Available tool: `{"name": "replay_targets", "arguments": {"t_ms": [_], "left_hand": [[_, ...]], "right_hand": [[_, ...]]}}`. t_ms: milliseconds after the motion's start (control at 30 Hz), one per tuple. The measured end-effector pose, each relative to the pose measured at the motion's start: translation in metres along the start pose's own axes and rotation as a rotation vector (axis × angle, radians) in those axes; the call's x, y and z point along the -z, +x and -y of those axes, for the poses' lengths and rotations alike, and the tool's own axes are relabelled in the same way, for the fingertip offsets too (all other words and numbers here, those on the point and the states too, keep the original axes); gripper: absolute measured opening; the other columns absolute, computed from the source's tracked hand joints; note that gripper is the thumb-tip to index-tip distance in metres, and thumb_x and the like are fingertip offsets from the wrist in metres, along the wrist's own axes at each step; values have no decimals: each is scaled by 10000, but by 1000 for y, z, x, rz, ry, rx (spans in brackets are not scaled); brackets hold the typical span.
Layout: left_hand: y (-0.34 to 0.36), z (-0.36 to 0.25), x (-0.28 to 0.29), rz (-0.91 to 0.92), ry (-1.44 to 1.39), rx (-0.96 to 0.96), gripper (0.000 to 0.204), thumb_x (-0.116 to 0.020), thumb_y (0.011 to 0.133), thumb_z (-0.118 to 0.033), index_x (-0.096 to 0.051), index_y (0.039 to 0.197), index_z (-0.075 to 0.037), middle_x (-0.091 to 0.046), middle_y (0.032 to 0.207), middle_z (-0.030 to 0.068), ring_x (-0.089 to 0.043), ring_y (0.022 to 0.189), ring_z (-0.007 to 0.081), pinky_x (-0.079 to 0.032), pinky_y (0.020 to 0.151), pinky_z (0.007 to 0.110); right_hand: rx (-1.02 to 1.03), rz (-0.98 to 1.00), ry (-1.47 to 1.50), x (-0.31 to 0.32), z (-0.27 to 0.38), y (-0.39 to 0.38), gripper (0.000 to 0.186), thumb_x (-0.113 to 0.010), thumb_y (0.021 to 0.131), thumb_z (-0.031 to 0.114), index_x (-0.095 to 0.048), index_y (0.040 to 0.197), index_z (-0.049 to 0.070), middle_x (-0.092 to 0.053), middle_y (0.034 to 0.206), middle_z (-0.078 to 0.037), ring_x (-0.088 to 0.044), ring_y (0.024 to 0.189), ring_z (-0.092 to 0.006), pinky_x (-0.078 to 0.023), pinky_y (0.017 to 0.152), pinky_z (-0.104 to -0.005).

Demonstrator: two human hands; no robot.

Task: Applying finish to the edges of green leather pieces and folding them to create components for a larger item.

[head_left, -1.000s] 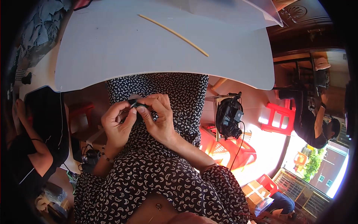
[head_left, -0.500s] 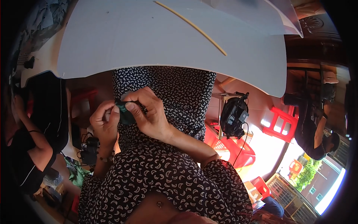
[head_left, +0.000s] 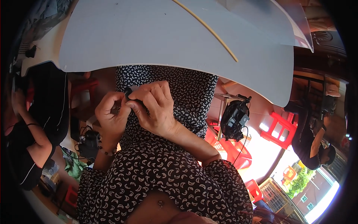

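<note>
Over my lap, my left hand [head_left: 113, 114] and my right hand [head_left: 154, 109] meet with their fingertips pinched together. Between them is a small dark piece of soft material [head_left: 128, 91], which looks like cloth; a paler grey bit shows at its top. Most of the piece is hidden by my fingers. Both hands are closed on it, thumbs almost touching. They are held just in front of the near edge of a grey-white table [head_left: 149, 41]. On that table lies a thin yellowish stick [head_left: 209, 29], slanting toward the right.
A clear sheet [head_left: 298, 28] juts over the table's far right corner. To my right are a black fan-like device [head_left: 235, 119] with a cable and red plastic stools [head_left: 279, 130]. One person in dark clothes [head_left: 48, 108] is at left, another [head_left: 307, 138] at far right.
Both hands have shifted slightly right and up and come closer together. The dark green part that hung below my fingers is now mostly out of sight.
</note>
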State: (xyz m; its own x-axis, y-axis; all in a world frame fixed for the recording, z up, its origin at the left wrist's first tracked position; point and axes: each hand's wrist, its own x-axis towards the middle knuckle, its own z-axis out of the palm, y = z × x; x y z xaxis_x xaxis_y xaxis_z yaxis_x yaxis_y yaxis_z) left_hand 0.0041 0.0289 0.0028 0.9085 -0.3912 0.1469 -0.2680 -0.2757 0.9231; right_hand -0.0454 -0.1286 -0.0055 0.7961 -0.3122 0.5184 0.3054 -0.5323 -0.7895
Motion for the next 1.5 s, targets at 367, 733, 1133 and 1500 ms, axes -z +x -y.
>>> {"name": "replay_targets", "arguments": {"t_ms": [367,733,1133,1500], "left_hand": [[11,-9,-9,20,-403,350,35,-646,958,-5,-673,941,10,-602,804,-57,-513,745,-6,-425,654,175],[10,-22,-12,7,-67,-80,132,-740,811,44,-675,921,7,-629,787,30,-568,626,63,-468,568,220],[5,-27,-15,27,-5,-164,129,-741,816,30,-687,931,11,-663,808,65,-621,627,105,-499,558,227],[1,-26,-10,124,-397,220,39,-654,931,18,-665,894,23,-609,834,-10,-499,698,21,-392,617,203]], "right_hand": [[-844,182,1096,1,-16,-11,135,-599,1043,166,-571,1045,34,-585,898,29,-512,840,-78,-444,766,-254],[-230,-47,255,26,-10,-3,151,-759,860,37,-651,966,35,-638,948,-104,-569,878,-258,-479,793,-366],[-4,198,-47,32,-1,9,199,-695,791,-80,-596,916,41,-614,900,-89,-538,830,-282,-447,739,-389],[-220,242,381,18,-15,-11,52,-562,990,49,-514,973,40,-528,935,-102,-476,850,-263,-433,775,-380]]}}
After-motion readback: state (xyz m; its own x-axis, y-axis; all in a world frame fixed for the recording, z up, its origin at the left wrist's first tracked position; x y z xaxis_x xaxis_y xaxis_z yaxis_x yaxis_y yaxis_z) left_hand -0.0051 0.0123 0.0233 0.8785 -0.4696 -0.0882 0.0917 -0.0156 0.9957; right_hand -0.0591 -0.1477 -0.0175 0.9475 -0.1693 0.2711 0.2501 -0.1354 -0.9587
